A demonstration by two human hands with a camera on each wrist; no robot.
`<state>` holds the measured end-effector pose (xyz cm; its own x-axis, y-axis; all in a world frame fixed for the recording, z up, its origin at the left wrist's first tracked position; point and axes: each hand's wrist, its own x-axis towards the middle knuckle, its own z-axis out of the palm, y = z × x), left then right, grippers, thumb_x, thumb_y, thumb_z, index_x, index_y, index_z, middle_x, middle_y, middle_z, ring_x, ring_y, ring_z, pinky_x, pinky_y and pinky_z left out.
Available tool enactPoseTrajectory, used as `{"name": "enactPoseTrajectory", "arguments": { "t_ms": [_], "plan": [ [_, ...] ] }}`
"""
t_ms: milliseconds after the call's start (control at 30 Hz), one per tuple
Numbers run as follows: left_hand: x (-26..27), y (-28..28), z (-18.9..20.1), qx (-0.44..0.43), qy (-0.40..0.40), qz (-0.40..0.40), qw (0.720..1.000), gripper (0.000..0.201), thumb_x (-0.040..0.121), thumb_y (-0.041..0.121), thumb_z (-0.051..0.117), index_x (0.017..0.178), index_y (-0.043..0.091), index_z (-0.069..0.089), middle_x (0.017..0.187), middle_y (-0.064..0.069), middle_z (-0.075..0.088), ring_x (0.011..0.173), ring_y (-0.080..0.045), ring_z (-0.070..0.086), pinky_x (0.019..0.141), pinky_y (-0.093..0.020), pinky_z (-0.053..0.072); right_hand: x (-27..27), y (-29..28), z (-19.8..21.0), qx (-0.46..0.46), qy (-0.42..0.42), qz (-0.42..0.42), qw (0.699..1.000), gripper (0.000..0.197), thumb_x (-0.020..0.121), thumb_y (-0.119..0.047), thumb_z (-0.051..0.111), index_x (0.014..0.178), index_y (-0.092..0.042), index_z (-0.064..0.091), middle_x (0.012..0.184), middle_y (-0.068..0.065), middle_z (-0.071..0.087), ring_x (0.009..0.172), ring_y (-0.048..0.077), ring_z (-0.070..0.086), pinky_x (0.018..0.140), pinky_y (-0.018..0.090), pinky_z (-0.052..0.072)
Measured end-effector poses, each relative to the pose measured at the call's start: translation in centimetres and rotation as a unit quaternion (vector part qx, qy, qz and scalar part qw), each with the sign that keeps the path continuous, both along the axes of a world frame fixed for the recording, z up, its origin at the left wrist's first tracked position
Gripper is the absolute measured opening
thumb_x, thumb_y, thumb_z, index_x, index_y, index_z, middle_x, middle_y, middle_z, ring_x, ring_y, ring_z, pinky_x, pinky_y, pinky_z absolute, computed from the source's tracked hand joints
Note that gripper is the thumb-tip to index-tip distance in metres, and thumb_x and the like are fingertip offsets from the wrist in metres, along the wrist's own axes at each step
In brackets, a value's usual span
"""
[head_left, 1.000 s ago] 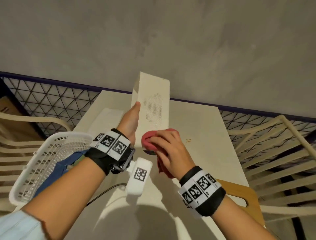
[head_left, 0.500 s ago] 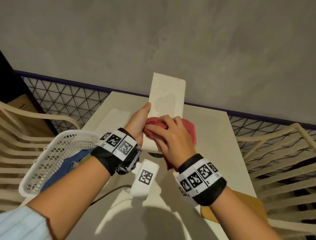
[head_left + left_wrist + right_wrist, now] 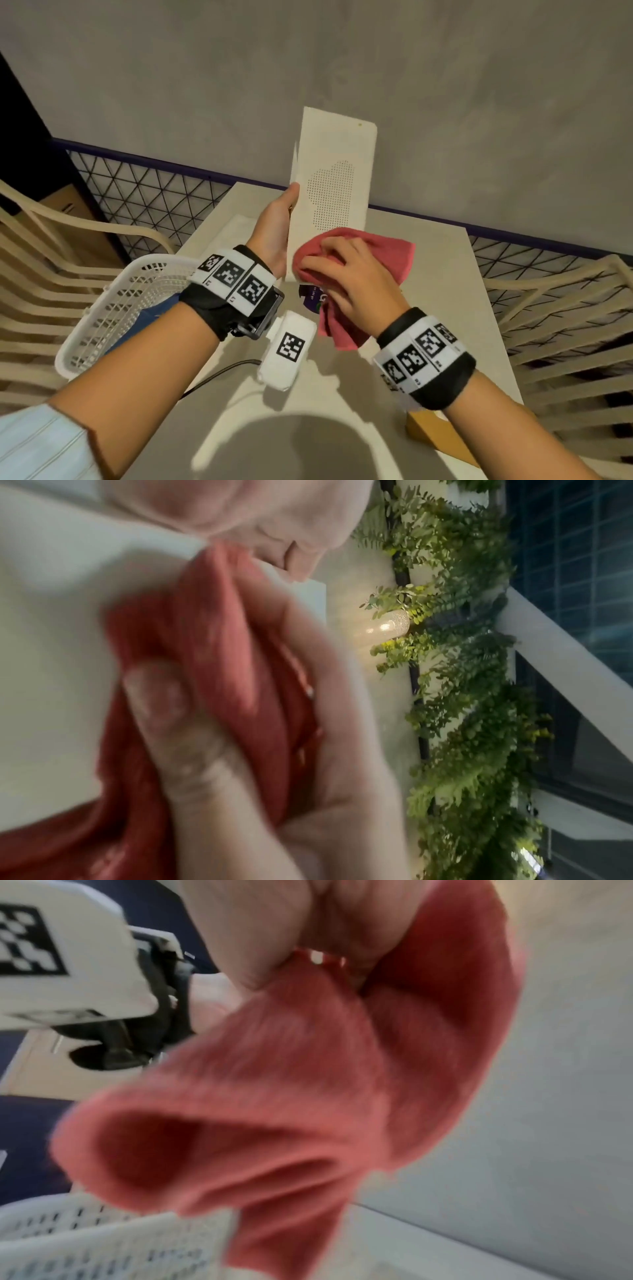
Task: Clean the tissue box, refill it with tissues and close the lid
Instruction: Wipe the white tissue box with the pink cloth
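A long cream tissue box (image 3: pixel 334 178) with a dotted pattern is held up on end above the table. My left hand (image 3: pixel 274 229) grips its left edge, thumb pointing up along the side. My right hand (image 3: pixel 346 274) clutches a red cloth (image 3: pixel 383 251) and presses it against the box's lower face. In the left wrist view the red cloth (image 3: pixel 212 669) lies bunched against the pale box (image 3: pixel 51 615) under blurred fingers. The right wrist view is filled by the cloth (image 3: pixel 308 1083) hanging from my curled fingers (image 3: pixel 257 934). A flat white pack (image 3: pixel 233 229), perhaps tissues, lies on the table behind my left hand.
A white plastic basket (image 3: pixel 113 308) with blue fabric sits at the table's left edge. A wooden piece (image 3: pixel 428 435) lies at the near right of the beige table (image 3: pixel 445 308). Cream slatted chairs (image 3: pixel 565 308) flank both sides; a wire mesh fence and grey wall stand behind.
The box has been lifted higher and to the right. My right hand with the red cloth has wiped up and then back down to the box's lower end.
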<state>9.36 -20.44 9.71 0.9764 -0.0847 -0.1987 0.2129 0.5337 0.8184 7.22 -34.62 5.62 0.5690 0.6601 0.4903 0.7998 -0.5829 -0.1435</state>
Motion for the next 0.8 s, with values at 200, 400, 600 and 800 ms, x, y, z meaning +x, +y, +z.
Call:
{"name": "enactPoseTrajectory", "arguments": {
  "t_ms": [200, 400, 600, 800],
  "plan": [
    [-0.7, 0.1, 0.3, -0.017, -0.007, 0.002, 1.000, 0.048, 0.098, 0.044, 0.024, 0.097, 0.014, 0.062, 0.076, -0.005, 0.074, 0.076, -0.019, 0.066, 0.076, -0.029, 0.051, -0.2, 0.1, 0.6, 0.068, -0.043, -0.034, 0.996, 0.030, 0.080, -0.022, 0.048, 0.104, -0.025, 0.065, 0.107, 0.010, 0.063, 0.095, 0.021, 0.037, 0.073, 0.034, 0.044],
    [-1.5, 0.3, -0.9, -0.018, -0.003, 0.000, 1.000, 0.048, 0.098, 0.044, 0.024, 0.099, 0.016, 0.063, 0.078, -0.003, 0.075, 0.071, -0.017, 0.070, 0.073, -0.031, 0.051, -0.4, -2.5, -1.2, 0.016, -0.021, 0.027, 0.999, 0.032, 0.080, -0.019, 0.051, 0.108, -0.033, 0.054, 0.113, 0.000, 0.050, 0.099, 0.020, 0.040, 0.070, 0.037, 0.052],
    [-1.3, -1.0, -1.1, 0.034, -0.020, 0.018, 0.999, 0.049, 0.098, 0.038, 0.026, 0.117, 0.009, 0.060, 0.104, -0.009, 0.070, 0.099, -0.025, 0.064, 0.088, -0.032, 0.051, 1.0, -1.0, 1.1, 0.056, 0.010, 0.009, 0.998, 0.030, 0.082, -0.018, 0.050, 0.109, -0.026, 0.061, 0.107, 0.010, 0.056, 0.097, 0.022, 0.045, 0.077, 0.038, 0.048],
    [-0.2, -0.1, -0.3, 0.121, -0.027, 0.108, 0.986, 0.038, 0.092, 0.034, 0.039, 0.111, 0.011, 0.063, 0.106, -0.009, 0.067, 0.099, -0.028, 0.062, 0.091, -0.038, 0.047, 3.2, 1.9, 3.2, 0.151, 0.012, -0.156, 0.976, 0.031, 0.091, -0.022, 0.050, 0.122, -0.018, 0.051, 0.131, 0.015, 0.041, 0.114, 0.031, 0.041, 0.092, 0.041, 0.043]
  ]
}}
